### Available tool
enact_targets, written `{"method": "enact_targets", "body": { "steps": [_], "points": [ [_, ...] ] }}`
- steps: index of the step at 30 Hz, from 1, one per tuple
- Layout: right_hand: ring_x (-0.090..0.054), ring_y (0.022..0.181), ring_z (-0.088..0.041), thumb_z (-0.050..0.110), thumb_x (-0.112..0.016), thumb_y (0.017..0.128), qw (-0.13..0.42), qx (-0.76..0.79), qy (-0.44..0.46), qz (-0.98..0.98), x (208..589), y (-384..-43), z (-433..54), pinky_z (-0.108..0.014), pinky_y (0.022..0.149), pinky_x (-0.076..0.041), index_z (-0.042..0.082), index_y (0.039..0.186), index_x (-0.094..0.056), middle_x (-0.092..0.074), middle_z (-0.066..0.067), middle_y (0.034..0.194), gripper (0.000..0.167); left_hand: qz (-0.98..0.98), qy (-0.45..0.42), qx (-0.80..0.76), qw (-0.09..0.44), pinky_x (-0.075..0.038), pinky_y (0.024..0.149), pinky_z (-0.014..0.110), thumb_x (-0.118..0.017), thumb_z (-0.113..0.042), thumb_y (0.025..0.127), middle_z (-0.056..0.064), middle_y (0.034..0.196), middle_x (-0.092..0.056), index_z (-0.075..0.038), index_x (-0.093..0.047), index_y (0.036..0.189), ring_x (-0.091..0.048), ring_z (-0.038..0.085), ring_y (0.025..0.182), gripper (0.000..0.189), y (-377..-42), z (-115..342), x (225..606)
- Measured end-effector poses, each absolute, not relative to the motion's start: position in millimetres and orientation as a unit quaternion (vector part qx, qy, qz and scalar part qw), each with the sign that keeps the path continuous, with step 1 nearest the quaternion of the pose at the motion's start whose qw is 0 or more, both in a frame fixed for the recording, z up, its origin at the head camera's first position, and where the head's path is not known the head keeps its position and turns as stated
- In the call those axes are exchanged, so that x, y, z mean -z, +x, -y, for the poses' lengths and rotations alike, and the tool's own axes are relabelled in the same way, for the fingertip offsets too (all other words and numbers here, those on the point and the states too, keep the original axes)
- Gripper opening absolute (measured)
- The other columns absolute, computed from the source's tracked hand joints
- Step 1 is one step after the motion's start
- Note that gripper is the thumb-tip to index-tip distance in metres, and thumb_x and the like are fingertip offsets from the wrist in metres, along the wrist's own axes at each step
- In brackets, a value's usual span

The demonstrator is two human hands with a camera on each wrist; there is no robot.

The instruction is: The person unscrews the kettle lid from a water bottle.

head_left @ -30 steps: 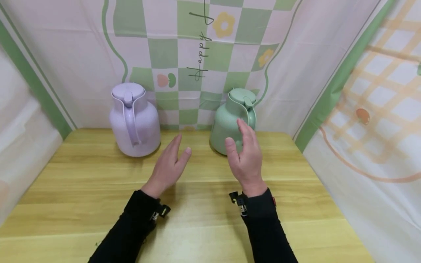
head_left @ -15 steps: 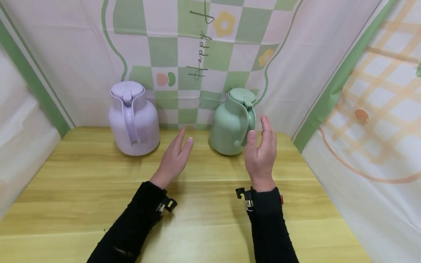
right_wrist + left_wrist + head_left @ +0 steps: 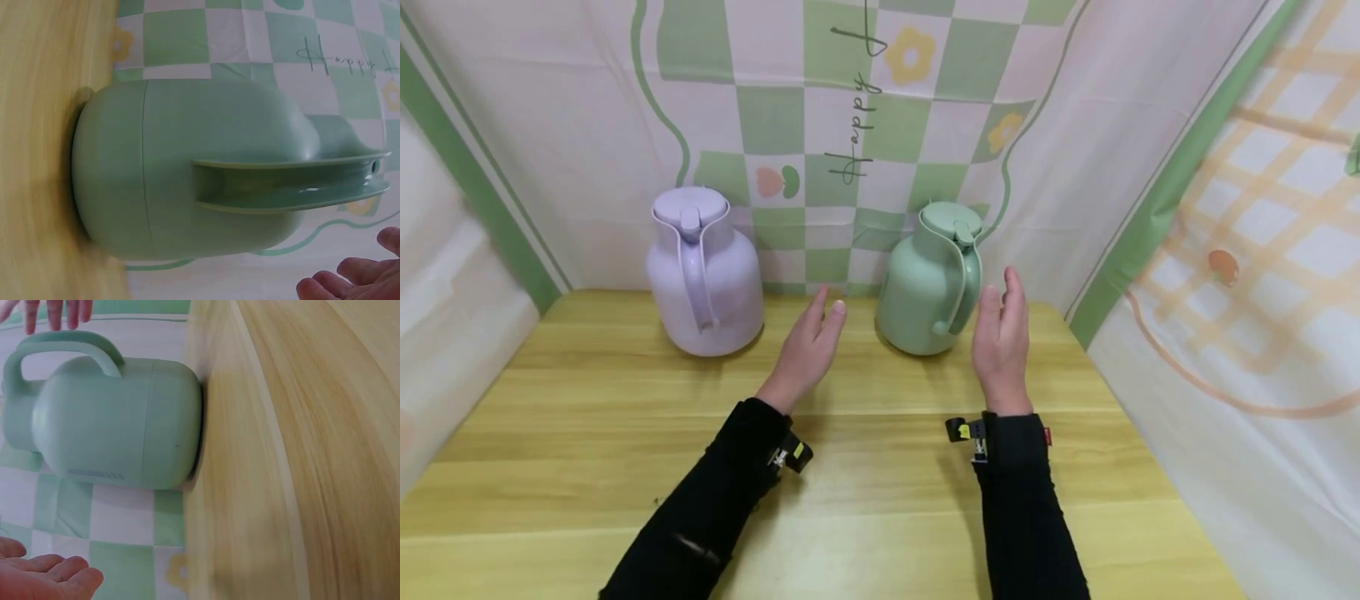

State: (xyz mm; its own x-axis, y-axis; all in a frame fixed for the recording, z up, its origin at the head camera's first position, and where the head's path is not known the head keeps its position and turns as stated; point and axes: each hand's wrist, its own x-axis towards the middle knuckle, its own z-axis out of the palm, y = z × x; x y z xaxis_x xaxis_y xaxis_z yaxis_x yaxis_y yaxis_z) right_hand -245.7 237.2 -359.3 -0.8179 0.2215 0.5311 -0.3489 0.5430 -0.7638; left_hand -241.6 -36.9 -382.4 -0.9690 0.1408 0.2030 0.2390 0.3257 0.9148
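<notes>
A green thermos jug [image 3: 917, 292] stands upright at the back of the table, its handle turned toward the front right. My right hand [image 3: 1002, 350] is held just right of that handle, fingers extended and apart from it; in the right wrist view its fingertips [image 3: 359, 281] show at the lower corner. On the jug's other side is my left hand [image 3: 807, 348], fingers straight, holding nothing. The left wrist view shows the green jug [image 3: 119, 422] between both hands. A lilac thermos jug [image 3: 707, 283] stands upright farther left, its handle facing front.
The wooden table [image 3: 865, 492] runs up to a checked, printed cloth [image 3: 835, 108] behind the jugs. More cloth hangs at the left and right [image 3: 1262, 250] sides.
My right hand has moved right, from in front of the green jug to beside its handle. My left hand has shifted slightly right and forward. Both jugs stay in place.
</notes>
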Motion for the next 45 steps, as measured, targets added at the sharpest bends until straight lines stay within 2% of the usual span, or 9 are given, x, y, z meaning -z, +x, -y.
{"method": "enact_targets", "body": {
  "steps": [7,12,22,32,40,45],
  "points": [
    [-0.012,0.161,-0.016,0.071,-0.022,0.105,0.206,-0.528,-0.003,0.824,360.7,-257.8,-247.9,-0.046,0.13,-0.012,0.026,0.169,-0.009,-0.011,0.005,0.175,0.079,0.8,-0.099,0.592,0.031,-0.013,0.13,0.044,-0.022,-0.067,0.107,0.005,0.175,-0.015,-0.013,-0.012,0.169,-0.016,0.025,0.161,0.082,-252.9,33.4,387.4],
    [-0.007,0.161,-0.013,0.08,-0.021,0.098,0.158,-0.551,-0.032,0.819,361.6,-266.1,-253.9,-0.045,0.131,-0.008,0.032,0.169,-0.003,-0.006,0.009,0.175,0.087,0.783,-0.089,0.616,0.023,-0.01,0.13,0.043,-0.022,-0.069,0.106,0.005,0.175,-0.016,-0.013,-0.013,0.169,-0.013,0.023,0.161,0.085,-259.7,26.8,386.1],
    [0.005,0.161,-0.012,0.076,-0.016,0.102,0.094,-0.587,-0.073,0.801,364.0,-285.4,-260.8,-0.042,0.13,0.001,0.028,0.168,0.004,0.007,0.009,0.175,0.084,0.768,-0.078,0.636,-0.011,-0.008,0.13,0.043,-0.021,-0.076,0.102,0.0,0.176,-0.013,-0.018,-0.012,0.169,-0.01,0.019,0.162,0.089,-272.1,9.6,380.5],
    [0.011,0.16,-0.014,0.077,-0.015,0.101,0.048,-0.639,-0.099,0.761,366.4,-307.5,-262.3,-0.045,0.13,0.004,0.032,0.167,0.009,0.013,0.011,0.174,0.083,0.764,-0.087,0.639,-0.03,-0.006,0.13,0.042,-0.019,-0.076,0.102,-0.003,0.176,-0.009,-0.02,-0.009,0.169,-0.006,0.017,0.162,0.088,-285.6,-3.6,376.6],
    [0.009,0.16,-0.014,0.08,-0.019,0.099,0.04,-0.663,-0.103,0.741,364.1,-317.0,-259.1,-0.048,0.13,0.001,0.038,0.167,0.005,0.009,0.013,0.174,0.083,0.757,-0.097,0.645,-0.033,-0.005,0.13,0.042,-0.02,-0.069,0.106,-0.001,0.176,-0.007,-0.016,-0.008,0.169,-0.005,0.018,0.162,0.083,-289.5,-14.6,370.3],
    [-0.002,0.161,-0.015,0.075,-0.02,0.103,0.05,-0.673,-0.085,0.733,360.6,-321.6,-256.2,-0.048,0.13,-0.005,0.036,0.167,-0.019,-0.005,0.011,0.175,0.075,0.763,-0.105,0.637,-0.041,-0.005,0.13,0.044,-0.016,-0.079,0.101,-0.002,0.176,-0.006,-0.017,-0.006,0.17,-0.005,0.018,0.162,0.093,-292.8,-21.9,368.5]
  ]
}}
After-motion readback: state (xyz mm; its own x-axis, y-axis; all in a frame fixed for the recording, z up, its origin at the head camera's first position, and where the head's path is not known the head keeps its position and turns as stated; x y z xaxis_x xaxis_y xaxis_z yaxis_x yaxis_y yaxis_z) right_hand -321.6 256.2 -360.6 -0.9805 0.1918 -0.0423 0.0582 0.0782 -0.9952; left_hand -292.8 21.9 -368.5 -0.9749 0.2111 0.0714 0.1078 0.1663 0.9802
